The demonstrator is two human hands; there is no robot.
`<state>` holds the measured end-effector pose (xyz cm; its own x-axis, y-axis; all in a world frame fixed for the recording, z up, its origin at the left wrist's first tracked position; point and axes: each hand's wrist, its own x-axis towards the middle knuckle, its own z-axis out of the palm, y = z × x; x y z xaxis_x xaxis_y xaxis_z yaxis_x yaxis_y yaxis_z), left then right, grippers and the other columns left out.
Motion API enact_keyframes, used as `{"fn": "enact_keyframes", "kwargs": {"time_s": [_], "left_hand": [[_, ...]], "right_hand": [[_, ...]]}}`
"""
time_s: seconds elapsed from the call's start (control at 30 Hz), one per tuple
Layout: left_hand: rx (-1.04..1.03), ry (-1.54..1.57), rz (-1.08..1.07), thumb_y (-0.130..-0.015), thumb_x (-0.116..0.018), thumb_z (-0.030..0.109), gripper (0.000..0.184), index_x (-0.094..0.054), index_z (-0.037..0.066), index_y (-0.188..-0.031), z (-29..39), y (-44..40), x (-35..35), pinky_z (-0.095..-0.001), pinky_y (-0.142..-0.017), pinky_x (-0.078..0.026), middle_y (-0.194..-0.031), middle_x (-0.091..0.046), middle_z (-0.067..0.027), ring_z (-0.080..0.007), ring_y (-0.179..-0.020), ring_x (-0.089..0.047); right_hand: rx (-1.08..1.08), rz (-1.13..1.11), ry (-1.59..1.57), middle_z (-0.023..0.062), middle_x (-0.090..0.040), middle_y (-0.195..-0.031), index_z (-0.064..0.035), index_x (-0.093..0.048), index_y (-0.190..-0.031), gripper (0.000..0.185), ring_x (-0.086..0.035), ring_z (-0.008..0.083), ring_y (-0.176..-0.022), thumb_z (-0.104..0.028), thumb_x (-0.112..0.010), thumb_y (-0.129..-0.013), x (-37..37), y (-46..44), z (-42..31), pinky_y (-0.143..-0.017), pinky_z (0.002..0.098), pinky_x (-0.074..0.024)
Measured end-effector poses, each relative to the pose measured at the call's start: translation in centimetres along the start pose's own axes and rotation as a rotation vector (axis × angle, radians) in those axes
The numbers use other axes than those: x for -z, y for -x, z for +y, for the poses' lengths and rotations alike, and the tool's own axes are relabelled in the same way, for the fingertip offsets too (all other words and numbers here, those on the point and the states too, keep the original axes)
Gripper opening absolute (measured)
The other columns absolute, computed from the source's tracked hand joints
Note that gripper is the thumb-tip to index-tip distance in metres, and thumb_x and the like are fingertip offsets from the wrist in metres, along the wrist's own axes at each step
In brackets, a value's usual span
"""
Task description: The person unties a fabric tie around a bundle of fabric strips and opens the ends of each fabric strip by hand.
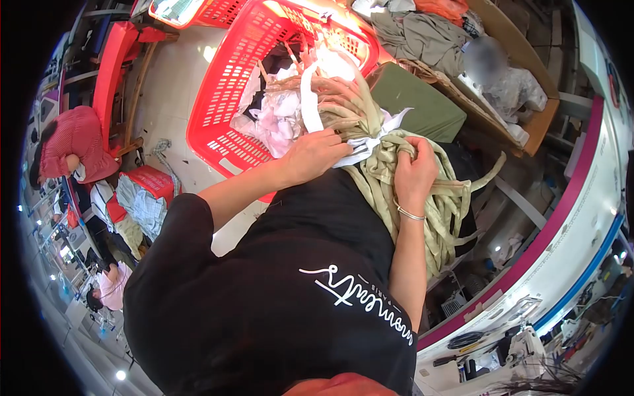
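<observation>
Right hand (416, 170) on green strips (444, 221), tiled floor (177, 109) beyond.

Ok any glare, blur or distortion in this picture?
Head view: glare washes out the far end of the red basket; fisheye distortion bows the purple-edged table; a round grey blur sits over the cardboard box; left hand and right hand look fairly sharp.

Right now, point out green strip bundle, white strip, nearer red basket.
Green strip bundle (383, 162): head view, gathered middle.
White strip (308, 100): head view, curved length.
Nearer red basket (219, 96): head view, slotted wall.
</observation>
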<state>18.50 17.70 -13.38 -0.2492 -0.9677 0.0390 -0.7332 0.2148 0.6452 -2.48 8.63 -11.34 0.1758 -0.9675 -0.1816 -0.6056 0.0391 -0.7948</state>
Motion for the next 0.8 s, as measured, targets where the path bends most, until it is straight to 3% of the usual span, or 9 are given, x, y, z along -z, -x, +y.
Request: {"fn": "enact_keyframes", "kwargs": {"time_s": [0.1, 0.2, 0.3, 0.4, 0.5, 0.6, 0.7, 0.8], "left_hand": [[-0.029, -0.010, -0.007, -0.082, -0.066, 0.009, 0.016, -0.065, 0.007, -0.098, 0.2, -0.4, 0.4, -0.0357, -0.069, -0.053, -0.085, -0.057, -0.0065, -0.0231, -0.085, -0.060], [0.046, 0.149, 0.160, -0.083, -0.065, 0.008, 0.019, -0.065, 0.005, -0.101, 0.8, -1.8, 0.8, -0.0366, -0.073, -0.054, -0.098, -0.059, -0.0096, -0.0262, -0.093, -0.061], [0.127, 0.234, 0.332, -0.085, -0.063, 0.001, 0.023, -0.063, 0.000, -0.108, 0.9, -4.1, 1.1, -0.0392, -0.091, -0.048, -0.112, -0.055, -0.0162, -0.0325, -0.101, -0.059], [0.163, 0.047, 0.258, -0.081, -0.065, 0.008, 0.023, -0.064, 0.005, -0.103, -0.3, -5.0, -0.2, -0.0382, -0.079, -0.051, -0.099, -0.060, -0.0095, -0.0288, -0.095, -0.061], [-0.115, -0.194, 0.206, -0.080, -0.065, 0.011, 0.023, -0.065, 0.007, -0.102, -0.8, -4.8, 0.2, -0.0370, -0.078, -0.050, -0.092, -0.060, -0.0060, -0.0255, -0.091, -0.061], [-0.190, -0.282, 0.166, -0.079, -0.065, 0.013, 0.022, -0.066, 0.008, -0.101, 0.6, -3.5, 0.8, -0.0344, -0.076, -0.049, -0.087, -0.060, -0.0034, -0.0219, -0.088, -0.061], [-0.060, -0.109, 0.168, -0.079, -0.065, 0.010, 0.021, -0.066, 0.007, -0.101, 1.5, -2.2, -0.5, -0.0341, -0.074, -0.050, -0.087, -0.060, -0.0039, -0.0222, -0.086, -0.061], [0.148, 0.266, 0.117, -0.084, -0.062, 0.001, 0.028, -0.063, 0.003, -0.112, 1.7, -1.8, -0.6, -0.0377, -0.081, -0.050, -0.100, -0.061, -0.0107, -0.0288, -0.094, -0.062]], "right_hand": [[-0.010, 0.017, -0.040, 0.0140, -0.062, -0.086, 0.0010, -0.061, -0.094, 0.014, -0.059, 0.0286, -0.074, 0.002, -0.058, -0.080, 0.0, 0.0, 0.5, -0.068, 0.0369, -0.0471], [0.025, 0.003, -0.027, 0.0141, -0.061, -0.087, 0.0007, -0.061, -0.094, 0.015, -0.059, 0.0299, -0.076, 0.002, -0.058, -0.080, 0.3, 0.1, 0.5, -0.070, 0.0372, -0.0473], [0.100, -0.026, 0.012, 0.0147, -0.061, -0.089, 0.0003, -0.060, -0.095, 0.015, -0.059, 0.0319, -0.078, 0.002, -0.058, -0.080, 0.5, 0.2, 0.3, -0.071, 0.0383, -0.0474], [0.141, -0.041, 0.042, 0.0154, -0.061, -0.090, -0.0001, -0.060, -0.096, 0.016, -0.059, 0.0339, -0.080, 0.003, -0.058, -0.080, 0.5, 0.6, 0.3, -0.072, 0.0399, -0.0476], [0.138, -0.019, 0.048, 0.0160, -0.061, -0.091, 0.0000, -0.060, -0.096, 0.017, -0.060, 0.0350, -0.082, 0.003, -0.058, -0.080, 0.4, 0.4, 0.5, -0.073, 0.0408, -0.0479], [0.139, -0.009, 0.040, 0.0165, -0.061, -0.092, 0.0006, -0.060, -0.097, 0.018, -0.061, 0.0354, -0.084, 0.004, -0.059, -0.079, 0.1, 0.5, 0.6, -0.075, 0.0404, -0.0487], [0.138, -0.004, 0.047, 0.0163, -0.061, -0.093, 0.0005, -0.060, -0.098, 0.020, -0.061, 0.0351, -0.085, 0.004, -0.058, -0.078, 0.1, 0.5, 0.5, -0.076, 0.0402, -0.0491], [0.113, 0.013, -0.004, 0.0158, -0.061, -0.093, 0.0006, -0.060, -0.098, 0.021, -0.061, 0.0342, -0.085, 0.004, -0.059, -0.078, 0.2, 0.6, 0.7, -0.077, 0.0395, -0.0491]]}}
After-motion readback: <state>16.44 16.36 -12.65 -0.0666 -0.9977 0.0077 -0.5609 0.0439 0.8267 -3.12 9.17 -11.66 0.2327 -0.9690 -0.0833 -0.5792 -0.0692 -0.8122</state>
